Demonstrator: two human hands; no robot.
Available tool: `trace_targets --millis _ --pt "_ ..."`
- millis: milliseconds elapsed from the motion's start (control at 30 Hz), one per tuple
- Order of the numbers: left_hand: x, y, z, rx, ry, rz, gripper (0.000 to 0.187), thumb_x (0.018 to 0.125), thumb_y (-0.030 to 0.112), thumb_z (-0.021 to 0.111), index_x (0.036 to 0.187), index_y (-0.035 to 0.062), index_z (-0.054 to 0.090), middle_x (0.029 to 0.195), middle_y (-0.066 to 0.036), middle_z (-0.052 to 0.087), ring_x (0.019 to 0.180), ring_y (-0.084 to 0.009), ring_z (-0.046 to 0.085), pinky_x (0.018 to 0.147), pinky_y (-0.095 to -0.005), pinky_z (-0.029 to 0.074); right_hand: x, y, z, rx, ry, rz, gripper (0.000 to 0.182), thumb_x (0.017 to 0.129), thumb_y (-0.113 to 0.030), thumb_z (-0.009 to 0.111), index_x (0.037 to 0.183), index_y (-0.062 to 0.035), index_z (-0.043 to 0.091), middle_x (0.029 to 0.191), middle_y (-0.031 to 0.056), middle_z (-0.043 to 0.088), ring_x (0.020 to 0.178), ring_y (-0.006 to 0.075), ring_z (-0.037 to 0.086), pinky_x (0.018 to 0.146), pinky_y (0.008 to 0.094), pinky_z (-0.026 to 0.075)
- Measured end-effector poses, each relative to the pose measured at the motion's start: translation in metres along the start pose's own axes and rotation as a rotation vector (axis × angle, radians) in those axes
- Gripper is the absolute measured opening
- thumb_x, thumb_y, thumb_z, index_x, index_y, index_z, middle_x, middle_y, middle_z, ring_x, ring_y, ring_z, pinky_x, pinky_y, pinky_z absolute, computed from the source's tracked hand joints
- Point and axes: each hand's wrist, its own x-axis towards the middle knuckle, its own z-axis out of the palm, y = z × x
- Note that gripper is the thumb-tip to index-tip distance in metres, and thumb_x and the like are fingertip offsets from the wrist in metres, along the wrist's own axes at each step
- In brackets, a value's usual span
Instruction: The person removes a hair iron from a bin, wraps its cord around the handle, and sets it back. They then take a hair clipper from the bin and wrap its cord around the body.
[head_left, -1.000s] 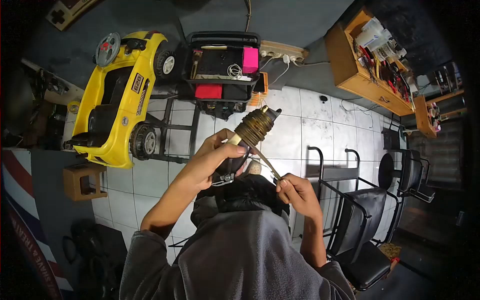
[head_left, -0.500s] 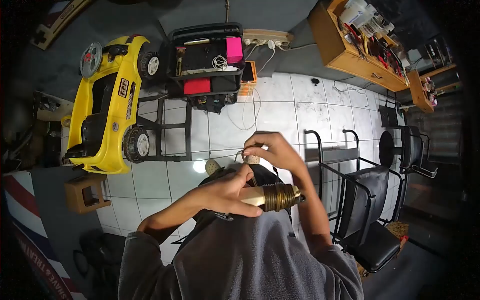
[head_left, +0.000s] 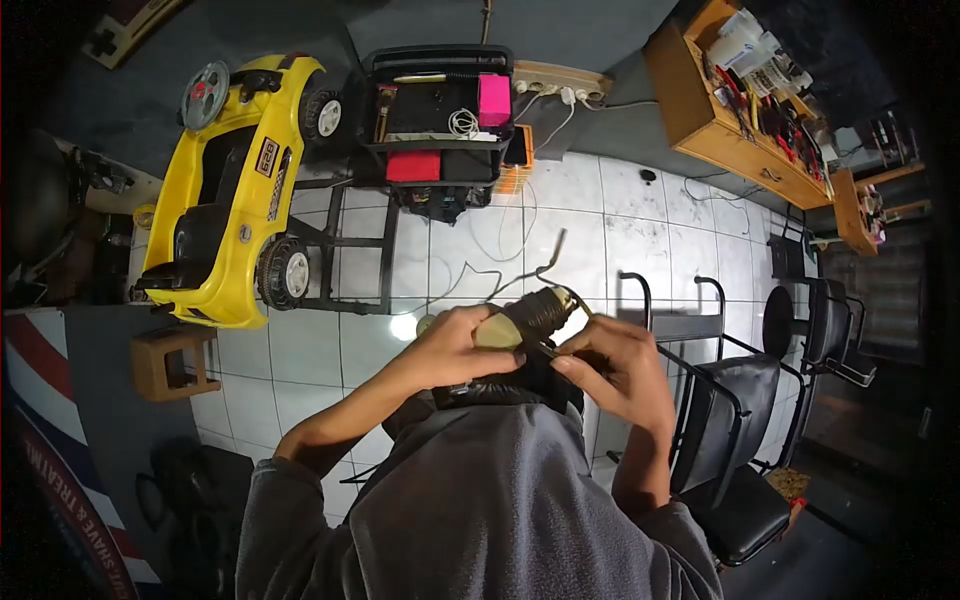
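Over my lap, my left hand (head_left: 455,350) is wrapped round a pale, thick handle-like piece (head_left: 498,333). Its far end carries a dark brown winding of cord or wire (head_left: 540,313) in tight turns. My right hand (head_left: 620,368) is closed beside the wound end, thumb and forefinger pinching what looks like a thin strand of that cord. The exact pinch point is partly dark and hard to make out. A loose bent length of cord (head_left: 548,262) sticks out beyond the winding, above the floor. Part of the pale piece is hidden under my left fingers.
A yellow toy car (head_left: 225,200) stands on a black metal frame (head_left: 345,240) to the left. Ahead is a black trolley (head_left: 440,120) with a pink box. Black chairs (head_left: 735,400) are at my right. A wooden drawer unit (head_left: 735,130) holds tools. A brown stool (head_left: 175,362) stands left.
The wound piece has tilted, its wound end swinging away from me. My right hand has moved from beyond the piece to its right side, nearer me. The loose cord now shows ahead.
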Motion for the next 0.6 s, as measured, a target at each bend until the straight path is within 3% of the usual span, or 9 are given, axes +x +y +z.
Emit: trace_targets --millis 33,67,167,233,300,333,433,467,600 --pt "-0.001 0.0 -0.001 -0.001 0.004 -0.001 0.045 0.07 0.027 0.078 0.1 -0.0023 0.061 0.082 -0.01 0.067 0.073 -0.0153 0.064 0.066 -0.0296 0.049 -0.004 0.005 0.003 -0.026 -0.004 0.042 0.017 0.086 -0.013 0.065 0.084 0.004 0.065 0.074 0.0147 0.061 0.065 0.028 0.062 0.059 0.0348 0.048" --pt "-0.002 0.01 -0.004 0.081 0.065 -0.003 0.041 0.072 0.022 0.077 0.101 -0.0013 0.06 0.082 -0.008 0.066 0.074 -0.0131 0.061 0.067 -0.0281 0.049 -0.008 0.011 0.005 0.03 -0.11 0.259 0.018 0.088 -0.015 0.063 0.088 0.0031 0.066 0.073 0.0159 0.061 0.067 0.0287 0.063 0.06 0.0357 0.048" --pt "0.003 0.024 -0.009 0.352 0.215 0.011 0.044 0.072 0.022 0.078 0.105 -0.0001 0.059 0.084 -0.01 0.066 0.075 -0.0149 0.063 0.068 -0.0296 0.049 -0.018 0.038 0.023 0.031 -0.159 0.12 0.022 0.094 -0.015 0.056 0.092 0.0028 0.068 0.069 0.0106 0.062 0.058 0.0187 0.062 0.056 0.0303 0.049" --pt "0.005 0.026 -0.013 0.432 0.398 0.206 0.047 0.071 0.024 0.078 0.106 0.0006 0.058 0.084 -0.014 0.067 0.077 -0.0187 0.066 0.07 -0.032 0.05 -0.019 0.042 0.033 0.017 -0.152 0.111 0.018 0.092 -0.014 0.06 0.093 0.0025 0.068 0.072 0.0108 0.063 0.062 0.0198 0.064 0.058 0.0306 0.05" --pt "0.005 0.028 -0.016 0.421 0.364 0.137 0.053 0.07 0.021 0.078 0.112 -0.0008 0.053 0.089 -0.015 0.068 0.082 -0.0195 0.067 0.073 -0.0321 0.051 -0.018 0.037 0.041 -0.01 -0.005 0.097 0.015 0.087 -0.01 0.066 0.094 0.0031 0.067 0.075 0.0103 0.063 0.06 0.0208 0.062 0.058 0.0306 0.05" --pt "0.006 0.026 -0.016 0.348 0.395 0.126 0.057 0.069 0.02 0.079 0.114 -0.002 0.05 0.091 -0.015 0.067 0.083 -0.0195 0.066 0.074 -0.0315 0.051 -0.017 0.035 0.044 -0.069 0.089 0.024 0.014 0.079 -0.002 0.072 0.09 0.0034 0.067 0.074 0.01 0.059 0.058 0.0204 0.06 0.055 0.0295 0.049" --pt "0.008 0.025 -0.019 0.184 0.397 0.01 0.064 0.068 0.017 0.081 0.117 -0.0038 0.044 0.095 -0.012 0.065 0.084 -0.0169 0.063 0.075 -0.0292 0.05 -0.02 0.038 0.045 -0.187 0.314 -0.101 0.019 0.072 -0.001 0.075 0.088 -0.0008 0.067 0.073 0.0107 0.055 0.059 0.026 0.056 0.053 0.0341 0.046" --pt "0.009 0.022 -0.019 0.076 0.335 -0.01 0.059 0.07 0.015 0.08 0.114 -0.0028 0.046 0.094 -0.011 0.064 0.084 -0.0146 0.062 0.074 -0.0279 0.05 -0.017 0.037 0.043 -0.258 0.376 -0.157 0.023 0.067 0.002 0.077 0.087 -0.0003 0.066 0.069 0.0086 0.051 0.057 0.0224 0.054 0.05 0.0326 0.045" --pt "0.014 0.019 -0.018 -0.192 0.25 0.104 0.046 0.074 0.007 0.078 0.108 -0.0011 0.048 0.09 -0.006 0.061 0.083 -0.0095 0.059 0.07 -0.0239 0.049 -0.015 0.037 0.045 -0.157 0.423 -0.071 0.019 0.071 -0.001 0.076 0.086 0.0007 0.066 0.07 0.0083 0.053 0.058 0.0194 0.056 0.05 0.0305 0.045"
